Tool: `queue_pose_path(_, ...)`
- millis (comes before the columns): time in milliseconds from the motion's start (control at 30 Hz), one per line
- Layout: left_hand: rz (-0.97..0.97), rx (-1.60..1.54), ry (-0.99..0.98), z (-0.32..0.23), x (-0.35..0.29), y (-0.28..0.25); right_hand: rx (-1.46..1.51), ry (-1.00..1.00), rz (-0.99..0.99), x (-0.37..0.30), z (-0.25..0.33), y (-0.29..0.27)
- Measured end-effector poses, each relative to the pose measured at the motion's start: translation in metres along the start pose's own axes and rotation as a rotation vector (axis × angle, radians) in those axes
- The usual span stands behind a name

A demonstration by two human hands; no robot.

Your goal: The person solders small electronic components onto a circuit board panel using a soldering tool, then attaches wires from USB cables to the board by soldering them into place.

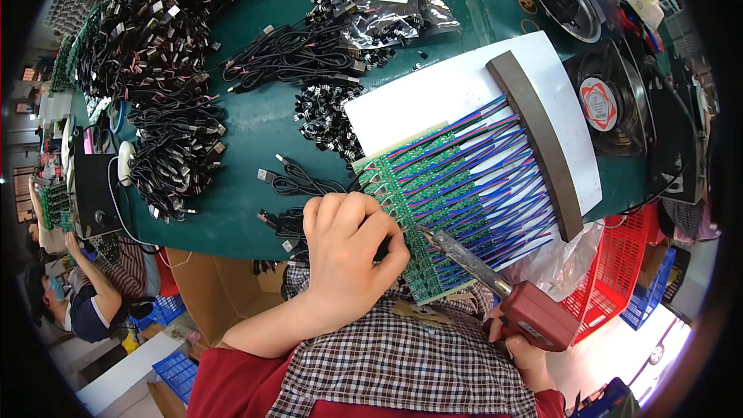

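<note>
A green circuit board panel (422, 282) lies in front of me, with rows of blue and red wires (464, 197) running from it to a dark grey bar (534, 139). My left hand (348, 255) is at the panel's left edge, fingers curled together. Whatever it pinches is hidden, though something dark shows between thumb and forefinger. In my right hand (522, 348) is a red-bodied soldering gun (538, 316); its metal barrel points left across the panel, tip close to the board near my left fingers. Black USB cables (298, 179) lie just beyond my left hand.
A white board (433, 85) lies under the wires on the green table (251, 135). Large heaps of black cables (166, 54) fill the left. A plastic bag (398, 11) and speakers (611, 101) stand farther back. A red crate (619, 263) is at right, a cardboard box (220, 282) below.
</note>
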State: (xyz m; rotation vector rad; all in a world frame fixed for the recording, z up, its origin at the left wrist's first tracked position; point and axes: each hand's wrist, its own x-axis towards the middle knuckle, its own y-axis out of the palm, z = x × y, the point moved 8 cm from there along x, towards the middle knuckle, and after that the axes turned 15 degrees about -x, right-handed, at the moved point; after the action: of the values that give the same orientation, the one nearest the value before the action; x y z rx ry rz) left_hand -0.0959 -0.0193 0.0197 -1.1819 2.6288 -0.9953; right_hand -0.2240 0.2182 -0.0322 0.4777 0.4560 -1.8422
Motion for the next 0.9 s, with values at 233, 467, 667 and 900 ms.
queue_pose_path(233, 0.033, 0.059, 0.009, -0.004, 0.001, 0.002, 0.080, -0.092, -0.142, 0.010, 0.015, 0.001)
queue_pose_path(467, 0.074, 0.095, -0.006, -0.007, 0.005, 0.002, -0.222, -0.129, -0.192, -0.012, -0.024, -0.012)
queue_pose_path(667, 0.110, 0.117, -0.023, -0.008, 0.008, 0.004, -0.423, -0.051, -0.250, -0.013, -0.029, -0.013)
queue_pose_path(900, 0.132, 0.130, -0.029, -0.007, 0.007, 0.006, 0.062, -0.040, -0.184, 0.005, 0.013, -0.001)
